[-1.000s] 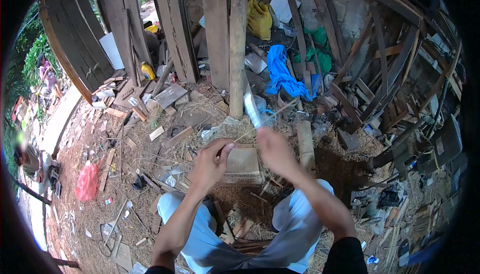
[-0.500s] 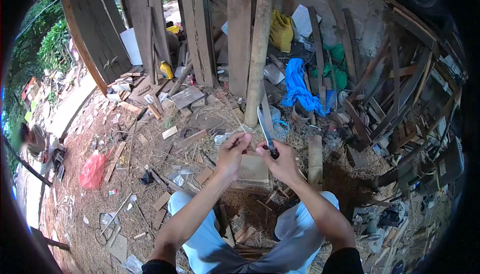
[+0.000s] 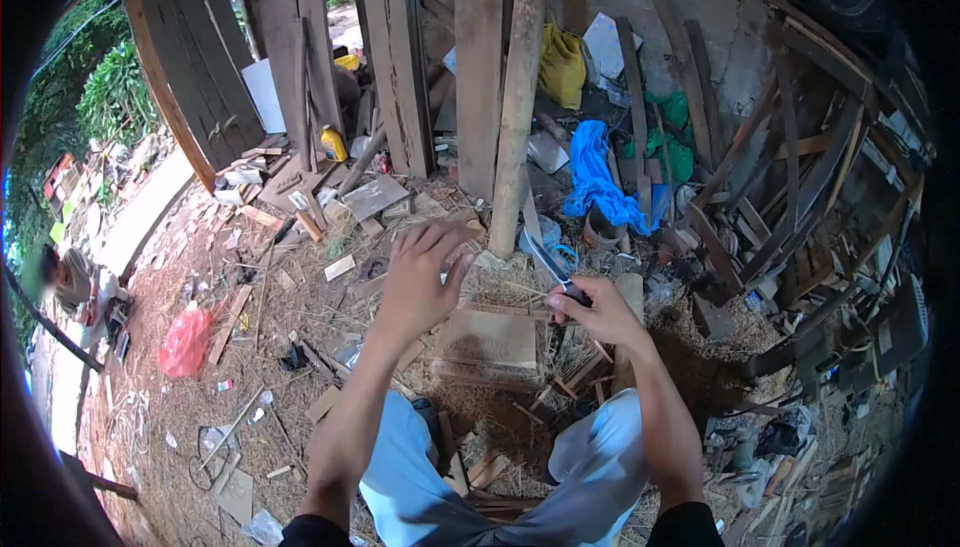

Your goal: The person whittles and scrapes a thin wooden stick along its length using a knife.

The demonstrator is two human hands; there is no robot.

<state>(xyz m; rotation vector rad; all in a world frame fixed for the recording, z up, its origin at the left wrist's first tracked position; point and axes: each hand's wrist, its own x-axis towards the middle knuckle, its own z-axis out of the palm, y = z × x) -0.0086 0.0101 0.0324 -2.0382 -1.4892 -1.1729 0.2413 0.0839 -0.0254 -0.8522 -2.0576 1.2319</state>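
My right hand (image 3: pixel 605 309) is closed round the dark handle of a knife (image 3: pixel 547 259); its blade points up and to the left. A thin pale sliver (image 3: pixel 522 287) reaches leftward from the fingertips of that hand, and I cannot tell exactly how it is held. My left hand (image 3: pixel 422 269) is raised to the left, apart from the knife, with its fingers spread and nothing visible in them. Below and between the hands sits a flat-topped wooden block (image 3: pixel 488 339), in front of my knees.
A wooden post (image 3: pixel 518 107) stands just beyond the knife. Wood scraps and shavings litter the ground. A blue plastic sheet (image 3: pixel 595 177) lies behind right, a red plastic bag (image 3: pixel 187 342) at left. Boards (image 3: pixel 850 147) lean at the right. Another person (image 3: pixel 75 282) sits far left.
My left hand has moved up and left, away from the right, and its fingers have opened. My right hand has shifted slightly right with the knife, which now tilts further left.
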